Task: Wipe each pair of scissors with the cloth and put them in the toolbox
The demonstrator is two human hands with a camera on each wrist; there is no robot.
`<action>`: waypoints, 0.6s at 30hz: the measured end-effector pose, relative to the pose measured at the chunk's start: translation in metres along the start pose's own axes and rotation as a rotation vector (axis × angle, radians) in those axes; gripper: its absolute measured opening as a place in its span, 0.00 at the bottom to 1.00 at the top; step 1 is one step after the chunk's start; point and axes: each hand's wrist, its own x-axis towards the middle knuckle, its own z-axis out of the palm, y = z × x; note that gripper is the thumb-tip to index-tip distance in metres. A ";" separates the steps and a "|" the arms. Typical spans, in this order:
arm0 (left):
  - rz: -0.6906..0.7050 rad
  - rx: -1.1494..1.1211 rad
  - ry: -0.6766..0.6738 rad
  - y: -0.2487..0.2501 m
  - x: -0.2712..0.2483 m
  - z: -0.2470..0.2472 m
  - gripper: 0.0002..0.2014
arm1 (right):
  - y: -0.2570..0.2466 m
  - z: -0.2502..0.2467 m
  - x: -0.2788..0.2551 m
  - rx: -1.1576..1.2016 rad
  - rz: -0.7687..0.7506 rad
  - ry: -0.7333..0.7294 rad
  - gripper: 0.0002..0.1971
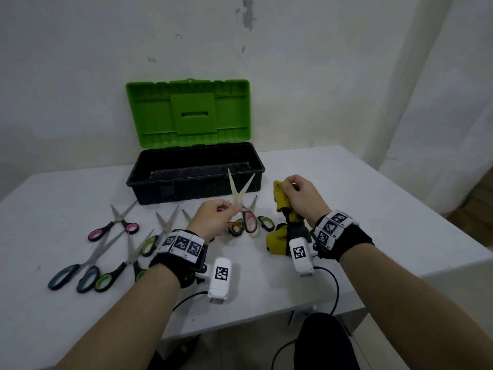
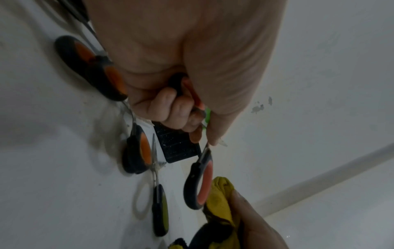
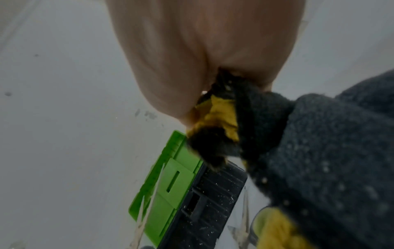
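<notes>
My left hand (image 1: 222,210) grips one loop of a pair of red-handled scissors (image 1: 239,194) above the table. Their blades stand spread and point up, in front of the toolbox. The left wrist view shows my fingers (image 2: 177,107) curled round that loop while the other loop (image 2: 199,183) hangs free. My right hand (image 1: 290,186) holds a bunched yellow and grey cloth (image 1: 280,200), just right of the blades and apart from them. Part of the cloth (image 3: 298,151) hangs down to the table. The black toolbox (image 1: 197,189) stands open behind, its green lid (image 1: 189,113) upright.
Several scissors lie on the white table (image 1: 360,188) to the left: pink-handled (image 1: 114,225), blue-grey (image 1: 80,271), green (image 1: 120,268). Orange-handled scissors (image 1: 236,228) and a green-handled pair (image 1: 265,222) lie under my hands. A wall rises behind the toolbox. The table's edges run close at front and right.
</notes>
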 end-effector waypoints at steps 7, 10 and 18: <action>-0.026 -0.029 -0.008 0.001 -0.007 -0.012 0.14 | -0.014 0.004 -0.008 0.032 -0.235 0.121 0.01; -0.020 -0.041 -0.012 0.001 -0.008 -0.015 0.23 | -0.025 0.005 -0.015 0.034 -0.265 0.078 0.03; -0.007 -0.178 -0.007 0.009 -0.014 -0.007 0.07 | -0.018 0.004 -0.032 -0.028 -0.230 -0.208 0.20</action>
